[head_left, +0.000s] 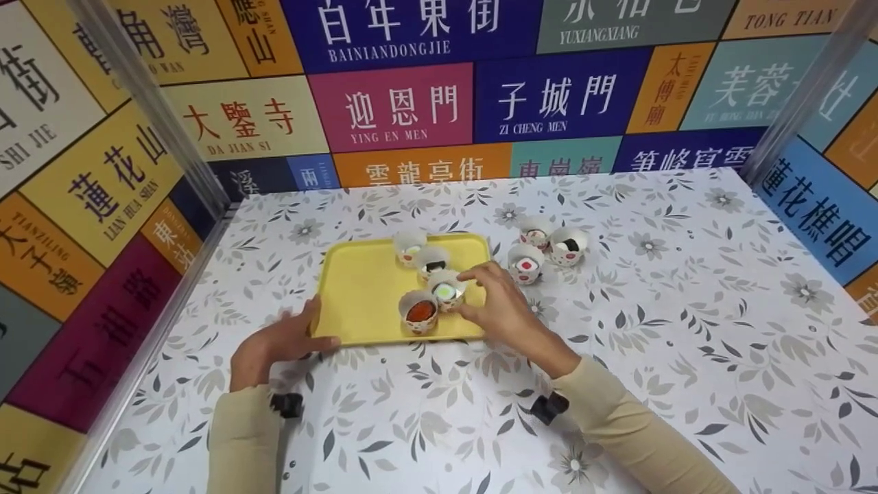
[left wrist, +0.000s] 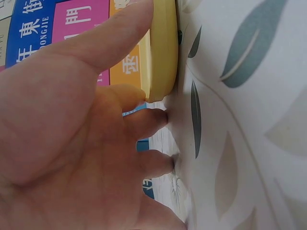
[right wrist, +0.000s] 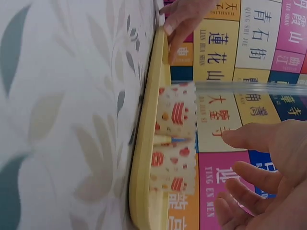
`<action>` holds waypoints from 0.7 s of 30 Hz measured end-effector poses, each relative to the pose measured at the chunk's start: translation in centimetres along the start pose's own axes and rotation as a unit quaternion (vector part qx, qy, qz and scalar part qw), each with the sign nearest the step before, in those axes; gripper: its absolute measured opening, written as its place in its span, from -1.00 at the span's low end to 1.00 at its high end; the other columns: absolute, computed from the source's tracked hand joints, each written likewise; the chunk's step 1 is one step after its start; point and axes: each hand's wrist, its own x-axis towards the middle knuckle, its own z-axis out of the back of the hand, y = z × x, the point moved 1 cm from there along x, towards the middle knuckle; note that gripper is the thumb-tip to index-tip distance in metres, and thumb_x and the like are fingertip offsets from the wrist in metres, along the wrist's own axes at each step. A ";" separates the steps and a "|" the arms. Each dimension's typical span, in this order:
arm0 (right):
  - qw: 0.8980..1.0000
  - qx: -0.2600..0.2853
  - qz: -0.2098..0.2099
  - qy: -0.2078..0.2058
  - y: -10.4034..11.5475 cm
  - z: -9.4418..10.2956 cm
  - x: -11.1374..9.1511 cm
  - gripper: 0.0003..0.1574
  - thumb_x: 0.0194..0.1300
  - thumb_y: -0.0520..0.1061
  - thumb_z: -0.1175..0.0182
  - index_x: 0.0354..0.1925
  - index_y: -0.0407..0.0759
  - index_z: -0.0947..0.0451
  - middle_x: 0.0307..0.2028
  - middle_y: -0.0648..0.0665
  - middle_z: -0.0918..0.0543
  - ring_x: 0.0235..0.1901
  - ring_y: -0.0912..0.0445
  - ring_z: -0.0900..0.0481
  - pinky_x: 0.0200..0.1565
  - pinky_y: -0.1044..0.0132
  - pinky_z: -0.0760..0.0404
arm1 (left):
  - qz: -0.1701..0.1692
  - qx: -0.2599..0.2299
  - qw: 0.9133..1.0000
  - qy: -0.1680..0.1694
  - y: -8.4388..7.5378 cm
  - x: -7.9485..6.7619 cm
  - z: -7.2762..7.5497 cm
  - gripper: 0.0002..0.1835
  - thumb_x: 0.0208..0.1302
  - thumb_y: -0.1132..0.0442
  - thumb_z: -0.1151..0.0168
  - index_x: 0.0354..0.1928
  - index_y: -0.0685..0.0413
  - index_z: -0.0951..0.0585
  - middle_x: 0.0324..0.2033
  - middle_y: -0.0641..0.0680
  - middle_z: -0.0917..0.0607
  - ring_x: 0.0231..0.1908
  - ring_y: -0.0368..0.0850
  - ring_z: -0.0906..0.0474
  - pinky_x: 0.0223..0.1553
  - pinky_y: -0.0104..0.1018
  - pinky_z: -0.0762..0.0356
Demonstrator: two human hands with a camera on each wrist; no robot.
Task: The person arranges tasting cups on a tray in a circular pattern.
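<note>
Cup with green centre (head_left: 448, 296) on right half of yellow tray (head_left: 363, 288), towards tray's left edge from nearer right hand (head_left: 505, 309), fingers parted, apparently holding nothing; left hand (head_left: 288, 335) gripping tray's near-left corner.

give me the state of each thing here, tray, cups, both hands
Yellow tray: rests on the floral tablecloth, cups toward its right side
Four printed paper cups on the tray: upright, with contents
Three printed paper cups right of the tray: upright, with contents
Left hand: holds the tray's near left corner
Right hand: thumb and fingers apart, gripping nothing
</note>
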 end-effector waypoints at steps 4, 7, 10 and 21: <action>1.000 -0.002 0.009 -0.017 -1.3 1.3 0.4 -0.43 0.11 -0.19 -0.47 0.10 -0.19 -0.60 0.16 -0.23 -0.54 0.15 -0.16 -0.51 0.21 -0.04 -0.53 | 0.001 -0.003 1.000 0.000 -0.1 0.0 0.0 0.19 0.23 -0.37 -0.22 0.61 -0.17 0.32 0.59 0.28 0.31 0.56 0.35 0.48 0.48 0.41 0.35; 0.999 -0.003 0.017 -0.034 -2.3 2.3 0.6 -0.44 0.11 -0.20 -0.47 0.10 -0.23 -0.60 0.13 -0.26 -0.55 0.17 -0.18 -0.50 0.24 -0.07 -0.49 | -0.006 0.000 1.000 0.001 -0.1 0.0 0.0 0.19 0.24 -0.36 -0.22 0.61 -0.14 0.32 0.59 0.29 0.30 0.56 0.36 0.47 0.47 0.42 0.34; 0.999 -0.006 0.018 -0.049 -3.3 3.3 0.7 -0.46 0.13 -0.20 -0.46 0.10 -0.24 -0.60 0.12 -0.27 -0.56 0.19 -0.19 -0.49 0.24 -0.07 -0.47 | -0.020 0.007 1.000 0.003 -0.1 -0.1 0.0 0.18 0.27 -0.34 -0.20 0.61 -0.08 0.32 0.59 0.30 0.29 0.55 0.39 0.47 0.47 0.42 0.31; 0.995 -0.006 -0.016 -0.096 -7.0 6.5 1.9 -0.45 0.17 -0.22 -0.43 0.13 -0.28 -0.57 0.12 -0.32 -0.53 0.17 -0.22 -0.48 0.28 -0.07 -0.41 | -0.020 0.016 1.000 0.002 -0.1 0.0 0.0 0.18 0.27 -0.37 -0.19 0.61 -0.08 0.32 0.58 0.32 0.29 0.55 0.39 0.46 0.47 0.42 0.29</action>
